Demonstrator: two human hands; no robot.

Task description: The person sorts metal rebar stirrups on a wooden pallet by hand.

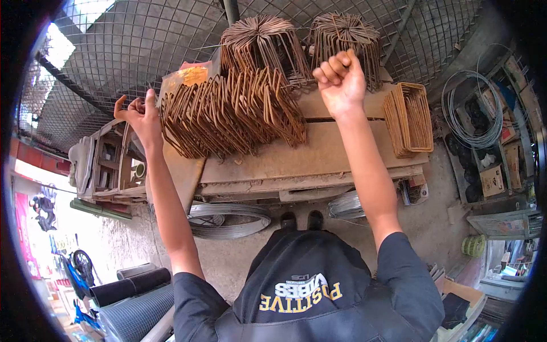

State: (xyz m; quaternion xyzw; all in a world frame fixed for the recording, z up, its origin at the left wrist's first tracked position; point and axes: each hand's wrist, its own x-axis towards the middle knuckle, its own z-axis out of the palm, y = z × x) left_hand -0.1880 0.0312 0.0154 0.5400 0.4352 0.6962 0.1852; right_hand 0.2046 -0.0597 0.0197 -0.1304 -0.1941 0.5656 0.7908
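My left hand (141, 117) is raised at the left end of a row of rusty bent-wire frames (228, 114), its thumb and index finger apart, the other fingers curled, with nothing visible in it. Up in front of the right rusty bundle (347, 34) is my right hand (342, 82), its fingers curled and thumb pressed to them. Whatever it may hold is too small to make out. A second fanned bundle (259, 34) stands behind the row. Both bundles and the row rest on a worn wooden bench (262, 171).
Nested rectangular wire frames (410, 119) stand at the bench's right end. Wire mesh (154, 28) rises behind. Wire coils (228, 221) lie below the bench; another coil (473, 111) hangs at the right. Mesh rolls (137, 310) lie at lower left.
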